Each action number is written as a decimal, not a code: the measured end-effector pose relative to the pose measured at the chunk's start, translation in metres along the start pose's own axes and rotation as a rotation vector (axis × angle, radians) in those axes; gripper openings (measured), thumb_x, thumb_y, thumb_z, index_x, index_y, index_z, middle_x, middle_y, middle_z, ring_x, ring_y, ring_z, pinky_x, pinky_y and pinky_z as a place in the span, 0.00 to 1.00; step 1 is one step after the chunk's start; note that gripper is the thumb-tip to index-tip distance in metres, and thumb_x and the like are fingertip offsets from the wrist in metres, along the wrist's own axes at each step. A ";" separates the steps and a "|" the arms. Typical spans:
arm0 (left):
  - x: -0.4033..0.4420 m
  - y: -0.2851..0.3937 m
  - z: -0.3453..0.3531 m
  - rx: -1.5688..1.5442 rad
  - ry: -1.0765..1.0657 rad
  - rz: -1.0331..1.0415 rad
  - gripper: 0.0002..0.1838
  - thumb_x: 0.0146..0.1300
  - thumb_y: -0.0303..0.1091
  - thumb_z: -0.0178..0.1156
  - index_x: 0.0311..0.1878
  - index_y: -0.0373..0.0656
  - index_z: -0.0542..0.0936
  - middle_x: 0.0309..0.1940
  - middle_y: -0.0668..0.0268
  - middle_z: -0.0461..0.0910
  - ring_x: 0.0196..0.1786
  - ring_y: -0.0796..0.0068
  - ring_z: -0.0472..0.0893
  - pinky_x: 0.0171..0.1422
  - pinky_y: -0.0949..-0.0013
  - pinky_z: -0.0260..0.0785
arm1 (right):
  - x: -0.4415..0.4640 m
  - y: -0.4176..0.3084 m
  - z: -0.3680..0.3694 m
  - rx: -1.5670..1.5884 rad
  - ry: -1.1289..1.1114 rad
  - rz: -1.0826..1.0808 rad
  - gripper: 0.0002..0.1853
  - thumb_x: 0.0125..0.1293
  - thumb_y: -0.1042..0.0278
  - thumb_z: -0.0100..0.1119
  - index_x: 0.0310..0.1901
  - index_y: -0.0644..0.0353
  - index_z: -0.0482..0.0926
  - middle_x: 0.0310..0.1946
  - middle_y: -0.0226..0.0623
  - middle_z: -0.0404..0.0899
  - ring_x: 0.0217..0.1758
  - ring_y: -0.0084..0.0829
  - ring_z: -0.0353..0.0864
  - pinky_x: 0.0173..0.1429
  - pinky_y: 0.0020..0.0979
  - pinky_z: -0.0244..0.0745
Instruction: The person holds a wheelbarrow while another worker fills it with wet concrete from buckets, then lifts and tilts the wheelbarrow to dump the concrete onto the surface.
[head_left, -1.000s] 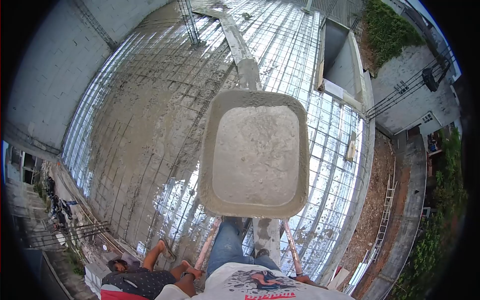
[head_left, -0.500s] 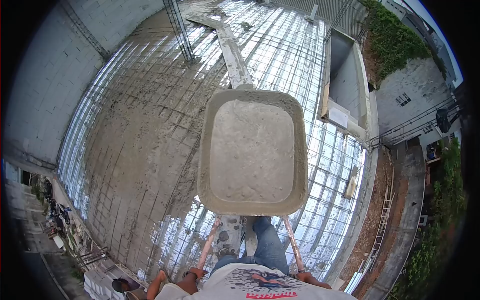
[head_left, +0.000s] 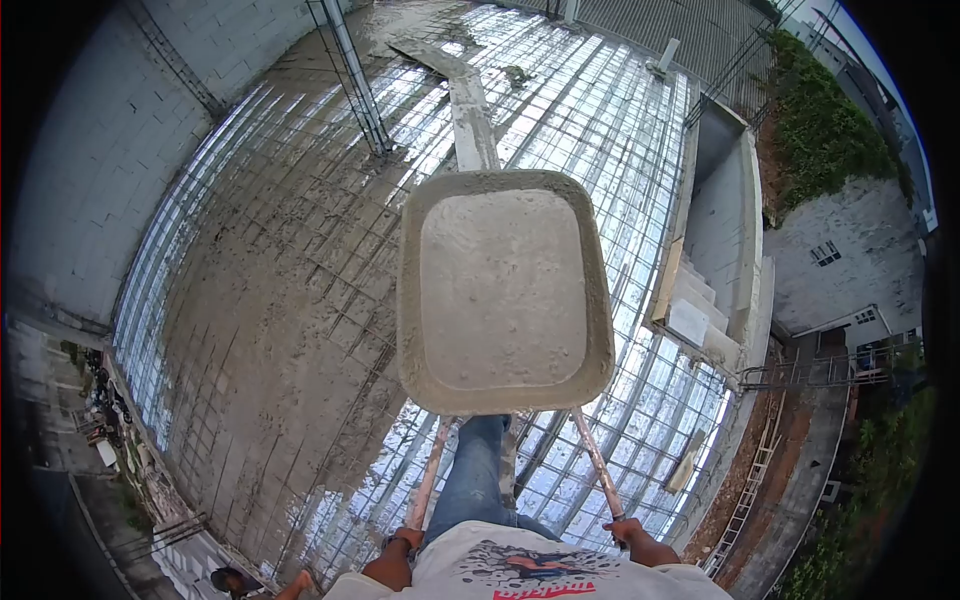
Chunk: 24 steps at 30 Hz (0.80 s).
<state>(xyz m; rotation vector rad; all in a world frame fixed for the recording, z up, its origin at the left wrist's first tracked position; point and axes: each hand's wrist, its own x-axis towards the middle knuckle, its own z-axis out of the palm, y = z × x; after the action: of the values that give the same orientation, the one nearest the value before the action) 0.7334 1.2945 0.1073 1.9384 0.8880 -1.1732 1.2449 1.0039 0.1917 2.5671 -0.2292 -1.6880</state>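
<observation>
Straight ahead of me is a wheelbarrow, its mud-coated tray (head_left: pixel 412 300) holding wet concrete (head_left: pixel 503 290) that lies fairly level inside the rim. Two long handles run back from it toward my body. My left hand (head_left: pixel 408 538) is closed around the left handle (head_left: pixel 430 472), and my right hand (head_left: pixel 624 530) is wrapped around the right handle (head_left: pixel 598 466). The wheel is hidden beneath the tray. Between the handles, one jeans leg (head_left: pixel 472 475) is stretched forward.
A plank walkway (head_left: pixel 472 125) leads on past the tray, over a steel bar grid (head_left: pixel 590 130). Fresh concrete (head_left: pixel 260 260) covers much of the left side. A lattice column (head_left: pixel 352 80) stands ahead; a stair opening (head_left: pixel 712 190) lies right. Another person (head_left: pixel 232 580) is at bottom left.
My legs have swapped, the left one now forward. The column and stair opening have shifted in view, while the wheelbarrow stays in front of me with both hands on its handles.
</observation>
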 end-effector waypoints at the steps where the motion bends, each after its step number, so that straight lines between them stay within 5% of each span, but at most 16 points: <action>1: 0.016 0.002 -0.028 0.040 0.023 0.023 0.27 0.63 0.56 0.39 0.45 0.51 0.83 0.44 0.57 0.83 0.47 0.58 0.82 0.54 0.58 0.71 | -0.005 -0.031 -0.023 -0.045 0.018 -0.015 0.25 0.51 0.46 0.71 0.21 0.63 0.76 0.17 0.35 0.76 0.16 0.29 0.75 0.21 0.34 0.71; 5: 0.042 0.020 -0.159 0.017 -0.140 0.065 0.22 0.61 0.50 0.47 0.52 0.51 0.80 0.49 0.56 0.81 0.51 0.56 0.81 0.54 0.57 0.73 | -0.009 -0.129 -0.100 -0.153 -0.023 -0.007 0.26 0.51 0.40 0.69 0.23 0.59 0.78 0.20 0.33 0.79 0.18 0.27 0.74 0.27 0.34 0.72; 8: 0.078 0.026 -0.252 0.162 -0.051 -0.027 0.21 0.57 0.53 0.54 0.45 0.51 0.83 0.45 0.59 0.83 0.49 0.59 0.82 0.49 0.57 0.74 | 0.007 -0.242 -0.166 -0.053 0.020 -0.023 0.26 0.51 0.41 0.70 0.24 0.60 0.79 0.20 0.32 0.78 0.18 0.27 0.74 0.26 0.35 0.72; 11: 0.105 0.031 -0.351 -0.012 0.114 -0.051 0.22 0.57 0.58 0.53 0.42 0.52 0.84 0.45 0.62 0.83 0.48 0.62 0.83 0.50 0.60 0.73 | 0.026 -0.322 -0.206 -0.005 0.039 -0.027 0.26 0.49 0.42 0.71 0.25 0.63 0.79 0.20 0.34 0.78 0.19 0.29 0.75 0.24 0.35 0.72; 14: 0.148 0.024 -0.440 -0.447 -0.156 -0.242 0.25 0.58 0.63 0.52 0.39 0.52 0.84 0.41 0.64 0.84 0.45 0.65 0.83 0.51 0.63 0.72 | 0.016 -0.409 -0.261 -0.007 0.051 -0.024 0.27 0.49 0.43 0.72 0.26 0.65 0.80 0.21 0.36 0.78 0.20 0.30 0.77 0.25 0.35 0.73; 18: 0.187 0.031 -0.566 -0.527 -0.037 -0.246 0.28 0.58 0.66 0.50 0.37 0.51 0.85 0.34 0.64 0.85 0.43 0.65 0.82 0.51 0.64 0.70 | 0.030 -0.535 -0.330 -0.020 0.009 -0.062 0.26 0.49 0.44 0.72 0.27 0.65 0.80 0.21 0.36 0.78 0.20 0.30 0.77 0.25 0.36 0.73; 20: 0.159 0.067 -0.665 -0.618 -0.028 -0.297 0.28 0.58 0.64 0.49 0.46 0.52 0.83 0.46 0.60 0.82 0.50 0.61 0.80 0.55 0.59 0.70 | 0.034 -0.591 -0.370 -0.028 0.032 -0.072 0.26 0.49 0.44 0.72 0.27 0.65 0.80 0.21 0.36 0.78 0.20 0.31 0.77 0.25 0.36 0.73; 23: 0.199 0.061 -0.761 -0.223 0.006 -0.162 0.26 0.60 0.60 0.46 0.50 0.55 0.81 0.50 0.57 0.81 0.53 0.60 0.79 0.58 0.58 0.69 | 0.024 -0.697 -0.435 -0.070 0.022 -0.083 0.26 0.50 0.43 0.72 0.25 0.65 0.80 0.19 0.35 0.78 0.19 0.29 0.76 0.25 0.35 0.72; 24: 0.212 0.059 -0.800 -0.373 0.015 -0.280 0.26 0.60 0.59 0.47 0.50 0.54 0.81 0.49 0.58 0.81 0.53 0.60 0.79 0.58 0.59 0.69 | 0.045 -0.721 -0.450 -0.126 0.051 -0.131 0.27 0.50 0.43 0.72 0.24 0.65 0.79 0.19 0.35 0.77 0.19 0.29 0.75 0.24 0.34 0.71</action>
<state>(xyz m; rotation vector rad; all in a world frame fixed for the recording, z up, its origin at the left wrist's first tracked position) 1.2084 1.9675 0.2069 1.5582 1.3158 -1.0558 1.7400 1.6942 0.2349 2.5781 0.0478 -1.6174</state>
